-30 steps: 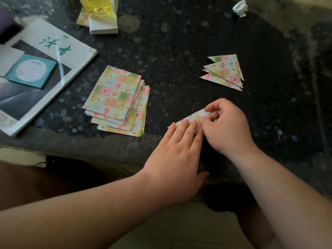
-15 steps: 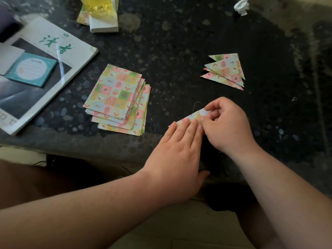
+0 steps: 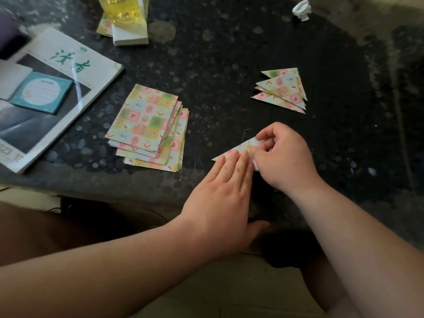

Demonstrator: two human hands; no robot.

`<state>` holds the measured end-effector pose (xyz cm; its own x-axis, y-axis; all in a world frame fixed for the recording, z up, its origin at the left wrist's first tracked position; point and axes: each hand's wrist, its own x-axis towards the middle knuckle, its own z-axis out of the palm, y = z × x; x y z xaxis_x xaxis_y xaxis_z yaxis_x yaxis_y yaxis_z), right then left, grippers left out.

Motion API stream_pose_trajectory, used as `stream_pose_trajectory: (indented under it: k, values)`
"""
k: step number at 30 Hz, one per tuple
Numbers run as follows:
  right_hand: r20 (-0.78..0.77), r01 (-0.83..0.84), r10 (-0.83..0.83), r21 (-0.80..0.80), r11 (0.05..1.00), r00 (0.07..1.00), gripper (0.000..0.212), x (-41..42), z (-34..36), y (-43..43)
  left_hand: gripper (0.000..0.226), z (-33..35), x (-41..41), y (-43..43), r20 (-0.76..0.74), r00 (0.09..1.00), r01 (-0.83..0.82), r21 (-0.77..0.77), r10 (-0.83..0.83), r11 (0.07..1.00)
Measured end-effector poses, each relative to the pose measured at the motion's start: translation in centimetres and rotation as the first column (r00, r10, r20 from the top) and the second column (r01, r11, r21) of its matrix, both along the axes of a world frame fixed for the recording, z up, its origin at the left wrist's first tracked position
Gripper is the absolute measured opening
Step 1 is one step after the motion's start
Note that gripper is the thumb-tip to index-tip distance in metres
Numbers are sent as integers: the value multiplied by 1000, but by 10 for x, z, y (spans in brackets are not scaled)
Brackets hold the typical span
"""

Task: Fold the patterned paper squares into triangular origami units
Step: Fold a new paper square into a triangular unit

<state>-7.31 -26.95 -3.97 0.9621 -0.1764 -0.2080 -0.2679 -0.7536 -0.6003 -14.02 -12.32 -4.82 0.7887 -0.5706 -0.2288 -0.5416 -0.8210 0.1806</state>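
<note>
A partly folded patterned paper [image 3: 239, 148] lies near the front edge of the dark table [image 3: 229, 53]. My left hand [image 3: 220, 198] lies flat with straight fingers pressing its left part down. My right hand [image 3: 284, 159] pinches the paper's right end between thumb and curled fingers. Most of the paper is hidden under both hands. A stack of unfolded patterned squares [image 3: 149, 127] sits to the left. A small pile of finished triangular units [image 3: 283, 89] lies behind my right hand.
A magazine [image 3: 68, 63] with a teal card [image 3: 42, 91] on it lies at the left. A glass of yellow liquid [image 3: 121, 8] stands on a white block [image 3: 130, 34] at the back. A crumpled white scrap [image 3: 302, 9] sits at the back right.
Both hands stay on the paper. My right hand's fingers have shifted slightly along the paper's right end; the camera view has drifted a little.
</note>
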Motion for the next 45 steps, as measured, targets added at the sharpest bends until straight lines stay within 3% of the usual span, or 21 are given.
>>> stream_pose_trajectory:
  k: [5,12,15,18,28,38,42,45]
  values:
    - [-11,-7,8,14,1000,1000,19,0,2,-1,115,-5,0,-6,21,1000,-1,10,1,1000]
    - [-36,-3,3,14,1000,999,16,1,5,-3,118,-1,0,-14,47,999,16,78,-19,997]
    - [-44,61,-59,69,996,997,4,7,12,-10,118,0,-1,-15,50,999,17,96,-22,995]
    - [-100,114,-101,131,985,990,7,12,18,-18,119,1,-1,-14,42,999,20,101,-24,995]
    - [-156,37,-23,90,995,987,13,11,20,-25,118,4,-3,-21,12,1000,6,171,-8,985]
    - [-187,-27,44,90,996,981,14,10,20,-29,114,-2,-3,-8,5,995,-96,96,96,991]
    - [-194,-77,89,69,995,977,14,9,19,-28,108,-2,-1,-17,1,998,-67,135,68,989]
    - [-190,-76,88,66,995,978,15,7,19,-28,118,0,1,-25,-18,999,-42,220,47,975]
